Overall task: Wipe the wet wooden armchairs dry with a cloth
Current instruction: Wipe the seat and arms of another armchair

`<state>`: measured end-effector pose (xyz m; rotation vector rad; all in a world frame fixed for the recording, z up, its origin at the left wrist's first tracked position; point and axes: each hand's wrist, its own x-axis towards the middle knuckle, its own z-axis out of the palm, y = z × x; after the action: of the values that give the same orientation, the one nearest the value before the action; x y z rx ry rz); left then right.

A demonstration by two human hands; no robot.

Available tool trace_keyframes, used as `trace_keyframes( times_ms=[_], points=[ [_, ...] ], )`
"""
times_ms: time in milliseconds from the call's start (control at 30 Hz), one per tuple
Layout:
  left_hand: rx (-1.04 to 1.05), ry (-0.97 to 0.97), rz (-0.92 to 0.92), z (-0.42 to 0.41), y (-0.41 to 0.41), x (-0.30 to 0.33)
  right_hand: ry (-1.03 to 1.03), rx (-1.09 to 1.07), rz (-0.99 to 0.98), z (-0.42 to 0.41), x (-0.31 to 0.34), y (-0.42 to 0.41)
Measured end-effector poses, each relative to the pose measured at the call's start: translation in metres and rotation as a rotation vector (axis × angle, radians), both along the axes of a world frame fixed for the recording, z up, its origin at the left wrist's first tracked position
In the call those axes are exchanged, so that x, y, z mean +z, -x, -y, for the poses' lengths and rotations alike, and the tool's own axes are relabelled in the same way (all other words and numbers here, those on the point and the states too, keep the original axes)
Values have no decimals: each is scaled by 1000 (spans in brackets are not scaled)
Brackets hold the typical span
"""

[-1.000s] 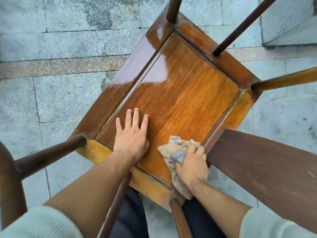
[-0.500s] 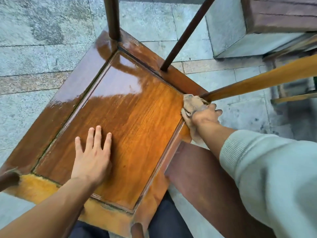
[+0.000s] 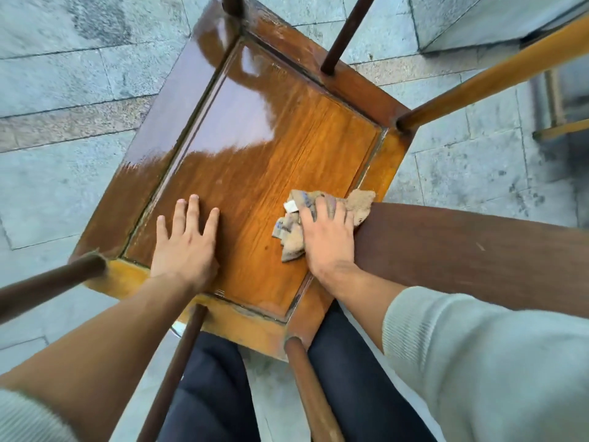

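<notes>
A glossy wet wooden armchair seat (image 3: 261, 148) fills the middle of the view, seen from above, with its rails and posts rising around it. My left hand (image 3: 186, 240) lies flat on the near left part of the seat panel, fingers straight and spread. My right hand (image 3: 328, 234) presses a crumpled beige cloth (image 3: 293, 231) onto the near right part of the seat, fingers over the cloth. The far half of the seat shines with water.
The chair's dark back splat (image 3: 462, 250) juts in from the right beside my right hand. Round wooden rails (image 3: 478, 81) cross above the seat. Grey stone paving (image 3: 63, 74) surrounds the chair, with a stone step (image 3: 462, 23) at the top right.
My right hand has drawn the cloth back from the seat's far right corner to the near right part of the panel. My left hand has stayed flat on the seat.
</notes>
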<state>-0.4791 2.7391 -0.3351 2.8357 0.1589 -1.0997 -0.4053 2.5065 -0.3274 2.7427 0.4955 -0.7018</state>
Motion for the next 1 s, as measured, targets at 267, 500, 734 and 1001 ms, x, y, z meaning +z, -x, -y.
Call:
trace_keyframes(
  times_ms=[267, 500, 734, 1001],
  points=[
    [39, 28, -70, -2, 18, 0, -125, -562, -315, -34, 10, 121],
    [23, 47, -2, -11, 22, -5, -32, -1417, -54, 2, -4, 106],
    [45, 90, 50, -41, 17, 2, -237, -1116, -307, -120, -6, 151],
    [589, -58, -92, -66, 11, 3, -298, -1129, -237, -88, -3, 149]
  ],
)
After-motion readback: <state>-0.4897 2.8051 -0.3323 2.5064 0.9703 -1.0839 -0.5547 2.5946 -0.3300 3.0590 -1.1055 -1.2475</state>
